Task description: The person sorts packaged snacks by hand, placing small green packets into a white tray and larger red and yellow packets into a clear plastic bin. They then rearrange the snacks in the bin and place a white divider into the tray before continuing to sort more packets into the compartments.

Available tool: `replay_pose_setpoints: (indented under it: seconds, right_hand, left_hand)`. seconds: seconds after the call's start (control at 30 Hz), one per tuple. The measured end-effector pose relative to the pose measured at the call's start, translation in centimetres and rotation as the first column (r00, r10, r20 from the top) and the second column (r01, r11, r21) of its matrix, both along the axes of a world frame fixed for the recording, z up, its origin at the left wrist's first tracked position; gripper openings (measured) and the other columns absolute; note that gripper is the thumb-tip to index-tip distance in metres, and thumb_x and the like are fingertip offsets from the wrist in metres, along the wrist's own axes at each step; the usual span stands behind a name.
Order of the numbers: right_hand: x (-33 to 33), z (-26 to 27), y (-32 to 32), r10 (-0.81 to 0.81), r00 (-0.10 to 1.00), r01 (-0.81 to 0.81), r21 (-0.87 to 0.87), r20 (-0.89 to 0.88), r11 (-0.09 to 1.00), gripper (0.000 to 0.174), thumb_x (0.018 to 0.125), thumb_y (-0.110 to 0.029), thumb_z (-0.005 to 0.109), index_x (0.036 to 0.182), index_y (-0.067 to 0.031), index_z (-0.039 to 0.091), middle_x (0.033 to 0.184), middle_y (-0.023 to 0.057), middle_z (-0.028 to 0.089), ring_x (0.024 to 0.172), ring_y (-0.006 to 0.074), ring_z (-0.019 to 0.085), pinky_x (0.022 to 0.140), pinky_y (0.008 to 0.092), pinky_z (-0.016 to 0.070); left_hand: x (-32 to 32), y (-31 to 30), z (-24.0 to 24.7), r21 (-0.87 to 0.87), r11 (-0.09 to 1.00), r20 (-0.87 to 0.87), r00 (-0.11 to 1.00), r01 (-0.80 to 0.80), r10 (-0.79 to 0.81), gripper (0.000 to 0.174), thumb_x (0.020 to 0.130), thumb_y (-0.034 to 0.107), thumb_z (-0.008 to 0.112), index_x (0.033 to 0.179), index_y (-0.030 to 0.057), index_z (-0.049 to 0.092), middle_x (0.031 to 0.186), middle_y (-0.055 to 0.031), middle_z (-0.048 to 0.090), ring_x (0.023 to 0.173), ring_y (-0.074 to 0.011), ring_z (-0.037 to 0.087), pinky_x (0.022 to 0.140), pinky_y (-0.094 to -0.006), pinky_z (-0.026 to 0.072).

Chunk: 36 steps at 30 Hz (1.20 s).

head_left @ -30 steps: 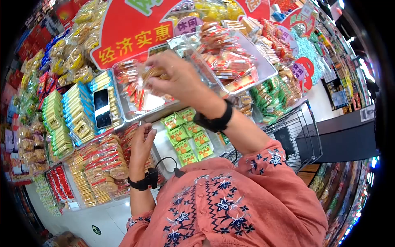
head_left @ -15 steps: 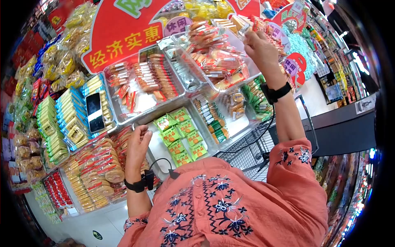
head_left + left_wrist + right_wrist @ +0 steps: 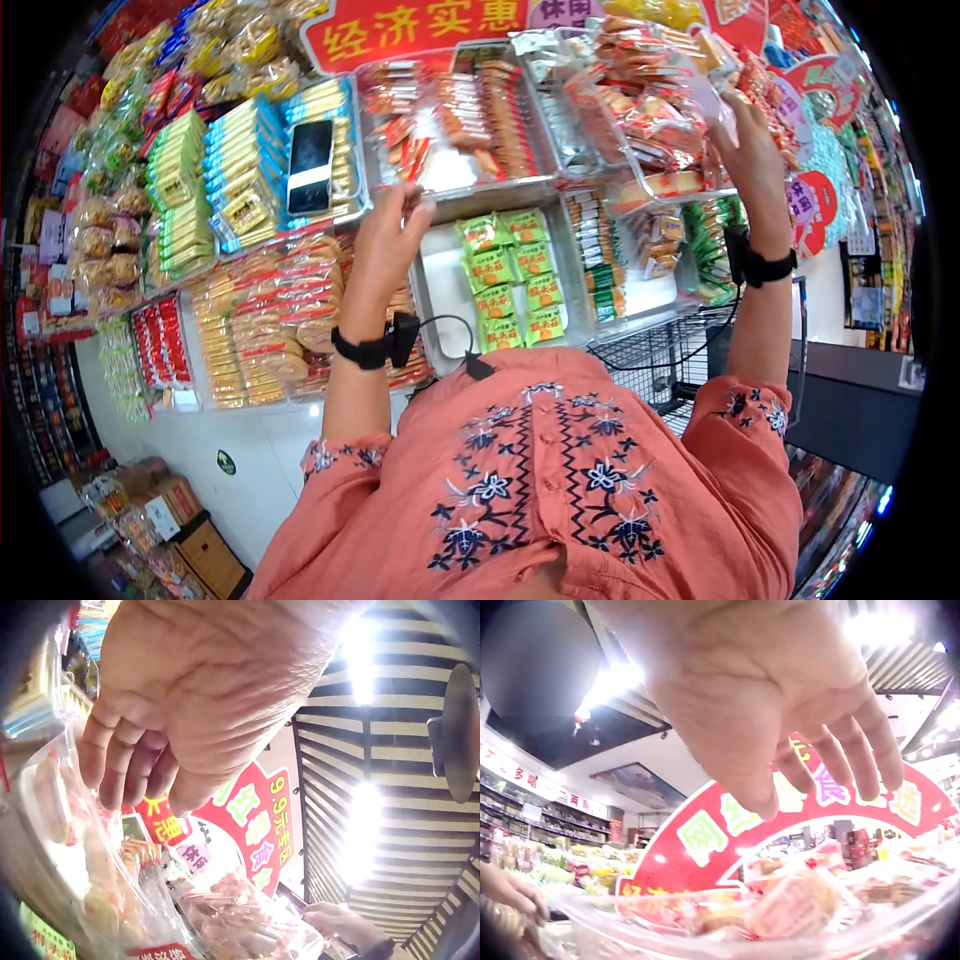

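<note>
My right hand (image 3: 752,150) reaches to the right side of a raised clear tray (image 3: 652,188) heaped with red-and-clear wrapped snacks (image 3: 660,130). In the right wrist view its fingers (image 3: 866,750) spread loosely above the packets (image 3: 799,900), with nothing between them. My left hand (image 3: 388,240) hovers by the front edge of a tray of wrapped biscuits (image 3: 465,110), its fingers loosely bent and holding nothing. Close to its right, green snack packets (image 3: 510,280) lie in rows in a metal tray (image 3: 440,290).
A phone (image 3: 310,168) lies on blue-wrapped packets left of the biscuit tray. Red signboards (image 3: 420,30) rise behind the display. Long biscuit packs (image 3: 270,310) fill the lower left trays. A wire shopping cart (image 3: 660,375) stands at the lower right, with a cable running near it.
My right hand has gone from over the biscuit tray, where it held a biscuit packet, to the raised tray on the right, and its fingers have loosened. The head view has shifted.
</note>
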State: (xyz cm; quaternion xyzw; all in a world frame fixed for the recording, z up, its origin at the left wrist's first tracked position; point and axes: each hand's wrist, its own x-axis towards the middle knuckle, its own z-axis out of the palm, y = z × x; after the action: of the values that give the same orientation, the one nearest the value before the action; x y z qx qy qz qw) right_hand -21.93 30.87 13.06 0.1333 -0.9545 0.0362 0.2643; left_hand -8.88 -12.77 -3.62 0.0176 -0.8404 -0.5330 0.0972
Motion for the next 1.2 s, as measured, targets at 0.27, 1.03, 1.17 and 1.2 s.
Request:
replay_pose_setpoints:
  seconds: [0.27, 1.03, 1.17, 1.2]
  right_hand:
    - [5.9, -1.1, -14.3, 0.524, 0.847, -0.421, -0.483, 0.094, 0.767, 0.031, 0.092, -0.015, 0.072, 0.12, -0.004, 0.065, 0.108, 0.015, 0.068, 0.092, 0.0318, 0.069, 0.079, 0.0377, 0.0549]
    - [5.8, -14.0, -17.7, 0.568, 0.755, -0.195, -0.714, 0.328, 0.672, 0.021, 0.093, -0.016, 0.066, 0.109, -0.0027, 0.062, 0.099, 0.0193, 0.067, 0.092, 0.0409, 0.066, 0.076, 0.0477, 0.0526]
    - [5.8, -15.2, -17.3, 0.562, 0.766, -0.222, -0.692, 0.313, 0.687, 0.024, 0.092, -0.017, 0.067, 0.111, -0.0024, 0.064, 0.1, 0.0204, 0.067, 0.091, 0.04, 0.067, 0.077, 0.046, 0.053]
    - [5.9, -15.2, -17.4, 0.557, 0.787, -0.255, -0.685, 0.263, 0.683, 0.024, 0.091, -0.016, 0.069, 0.11, -0.0009, 0.064, 0.097, 0.0202, 0.067, 0.089, 0.0388, 0.067, 0.076, 0.0436, 0.0529]
  left_hand:
    - [-8.3, -1.1, 0.7, -0.561, 0.81, -0.269, 0.963, -0.168, 0.013, 0.047, 0.086, 0.026, 0.078, 0.121, -0.0015, 0.061, 0.117, -0.022, 0.063, 0.114, -0.0406, 0.059, 0.096, -0.0459, 0.0496]
    - [-16.3, -1.5, -5.6, -0.965, 0.256, 0.074, 0.995, 0.054, 0.068, 0.057, 0.079, 0.031, 0.078, 0.127, 0.0106, 0.055, 0.108, -0.0183, 0.063, 0.091, -0.0399, 0.07, 0.074, -0.0517, 0.0572]
    - [-16.3, -1.6, -5.3, -0.971, 0.237, 0.024, 1.0, 0.02, 0.015, 0.031, 0.094, 0.034, 0.066, 0.111, 0.0081, 0.063, 0.102, -0.0166, 0.068, 0.086, -0.0315, 0.073, 0.068, -0.0463, 0.0572]
    - [-16.5, -1.5, -4.9, -0.959, 0.279, 0.062, 0.998, 0.051, 0.029, 0.03, 0.093, 0.033, 0.068, 0.109, 0.0077, 0.063, 0.102, -0.0178, 0.068, 0.085, -0.0334, 0.073, 0.067, -0.0463, 0.0576]
